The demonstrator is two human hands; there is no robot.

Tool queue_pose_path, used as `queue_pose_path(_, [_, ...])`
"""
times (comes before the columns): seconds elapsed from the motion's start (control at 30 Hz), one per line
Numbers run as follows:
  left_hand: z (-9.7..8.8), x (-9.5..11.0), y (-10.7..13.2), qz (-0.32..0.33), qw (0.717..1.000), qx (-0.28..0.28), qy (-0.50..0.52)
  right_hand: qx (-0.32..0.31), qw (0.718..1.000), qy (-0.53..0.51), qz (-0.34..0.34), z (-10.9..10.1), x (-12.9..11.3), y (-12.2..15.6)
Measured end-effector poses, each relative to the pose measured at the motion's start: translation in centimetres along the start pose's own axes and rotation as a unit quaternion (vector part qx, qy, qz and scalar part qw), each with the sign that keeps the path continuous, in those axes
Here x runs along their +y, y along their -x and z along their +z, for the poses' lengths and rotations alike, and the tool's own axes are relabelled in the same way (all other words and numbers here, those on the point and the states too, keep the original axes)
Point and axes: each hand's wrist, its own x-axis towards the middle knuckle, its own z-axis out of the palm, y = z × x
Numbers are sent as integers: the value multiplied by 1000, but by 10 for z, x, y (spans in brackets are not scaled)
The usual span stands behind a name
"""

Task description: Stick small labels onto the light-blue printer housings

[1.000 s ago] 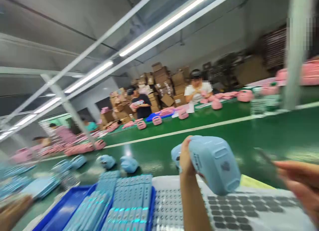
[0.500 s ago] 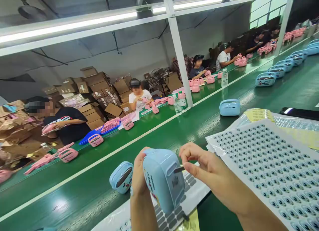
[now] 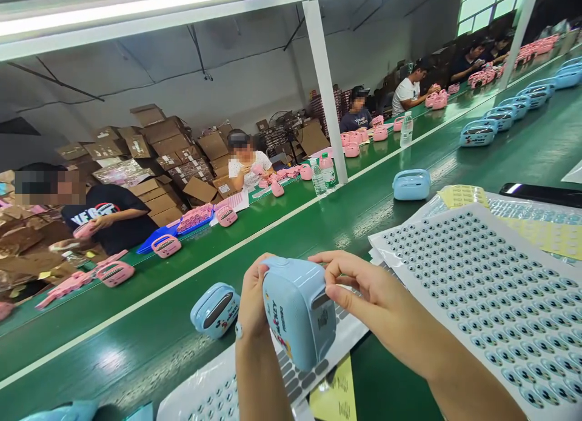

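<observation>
My left hand (image 3: 253,303) grips a light blue plastic device (image 3: 297,312) upright, low in the middle of the view. My right hand (image 3: 364,291) is pinched against the device's upper right face, pressing a small grey sticker there. A sheet of small round stickers (image 3: 491,288) lies to the right of my hands. Another sticker sheet (image 3: 218,391) lies under my left wrist. A second blue device (image 3: 214,309) rests on the green belt just left of my left hand.
The green conveyor belt (image 3: 318,227) runs from lower left to upper right with several blue devices (image 3: 411,183) on it. People across it handle pink devices (image 3: 166,245). A white post (image 3: 325,85), water bottles (image 3: 324,174), a black phone (image 3: 541,194) and stacked cartons (image 3: 159,148) stand around.
The view swung right, then steadied. My right hand closed in from the right and its pinched fingers now press on the device's face; the device sits slightly higher.
</observation>
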Motion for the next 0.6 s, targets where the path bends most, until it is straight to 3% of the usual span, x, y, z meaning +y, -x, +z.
queue_pose_path(0.37, [-4, 0, 2, 17, 1000, -6, -22, 49, 997, 54, -22, 6, -6, 2])
queue_pose_path(0.6, [-1, 4, 0, 27, 999, 25, -12, 94, 993, 50, -44, 15, -3, 0])
